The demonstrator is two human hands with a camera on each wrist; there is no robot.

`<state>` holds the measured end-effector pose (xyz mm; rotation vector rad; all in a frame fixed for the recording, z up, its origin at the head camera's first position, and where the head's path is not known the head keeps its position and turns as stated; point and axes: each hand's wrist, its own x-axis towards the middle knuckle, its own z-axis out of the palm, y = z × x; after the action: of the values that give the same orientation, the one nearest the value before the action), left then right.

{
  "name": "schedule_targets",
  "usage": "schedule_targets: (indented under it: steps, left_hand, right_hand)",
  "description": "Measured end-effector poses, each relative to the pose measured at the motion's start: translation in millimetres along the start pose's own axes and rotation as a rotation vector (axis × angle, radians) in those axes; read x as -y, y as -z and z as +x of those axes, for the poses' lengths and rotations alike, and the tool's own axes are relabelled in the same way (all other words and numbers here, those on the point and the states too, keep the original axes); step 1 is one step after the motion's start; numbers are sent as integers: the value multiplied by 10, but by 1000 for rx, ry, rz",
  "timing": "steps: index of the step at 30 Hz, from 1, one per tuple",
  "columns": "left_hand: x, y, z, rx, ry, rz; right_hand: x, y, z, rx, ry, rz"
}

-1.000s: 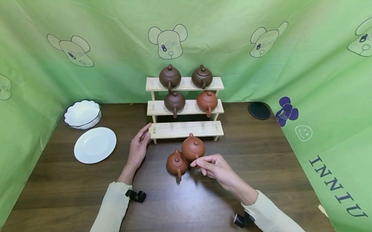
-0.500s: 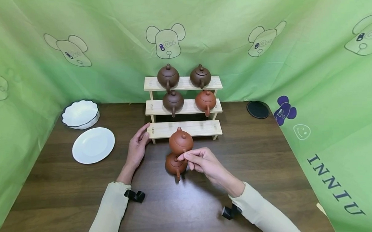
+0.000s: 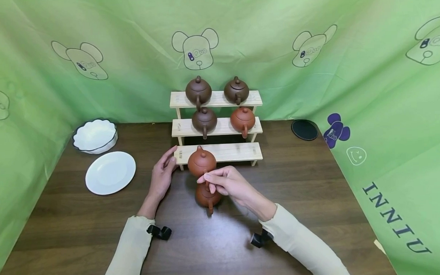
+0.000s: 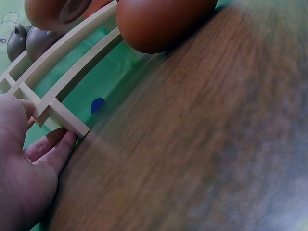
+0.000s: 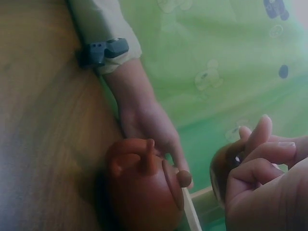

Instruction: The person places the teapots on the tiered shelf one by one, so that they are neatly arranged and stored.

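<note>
My right hand [image 3: 227,183] pinches the handle of a reddish-brown teapot [image 3: 200,162]. This teapot is held raised, in front of the left part of the bottom shelf and overlapping it in the head view. Just below it in that view, a second reddish-brown teapot [image 3: 208,198] stands on the table, partly hidden by the right hand and the raised teapot. My left hand [image 3: 161,176] holds the left end of a three-step wooden rack [image 3: 238,152]. In the left wrist view the left hand's fingers [image 4: 57,148] lie against the rack's leg.
Two dark brown teapots [image 3: 198,91] stand on the top step. The middle step bears a dark brown teapot [image 3: 204,121] and a reddish-brown teapot [image 3: 243,119]. A white plate [image 3: 110,173] and a scalloped bowl [image 3: 96,137] are at left, a black round coaster [image 3: 304,129] at right.
My right hand has carried the teapot up and to the left, from beside the standing teapot to the bottom shelf's front. The left hand stays on the rack.
</note>
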<state>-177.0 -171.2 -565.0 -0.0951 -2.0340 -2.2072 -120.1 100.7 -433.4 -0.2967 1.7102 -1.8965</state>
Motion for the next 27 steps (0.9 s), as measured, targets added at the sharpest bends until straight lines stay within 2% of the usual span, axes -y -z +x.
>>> schedule_targets:
  steps: [4, 7, 10, 14, 19, 23, 27]
  left_hand:
    - [42, 10, 20, 1, -7, 3]
    - [-15, -2, 4, 1, -4, 6]
    - [-193, -71, -48, -5, 24, 30]
    - [-349, -134, -103, -6, 35, 49]
    - [-279, -123, -97, -5, -26, 5]
    - [-132, -57, -42, -6, -11, 3]
    - [-142, -51, -50, -9, -14, 11]
  right_hand:
    - [14, -17, 82, 0, -21, 2]
    - [10, -24, 158, -11, -32, 18]
    - [5, -29, 237, -24, -39, 29]
    - [-7, -26, 331, -32, -52, 48]
    - [-21, -22, 411, -41, -71, 54]
    - [-36, -20, 471, -49, -78, 42]
    - [-54, -19, 538, -60, -70, 44]
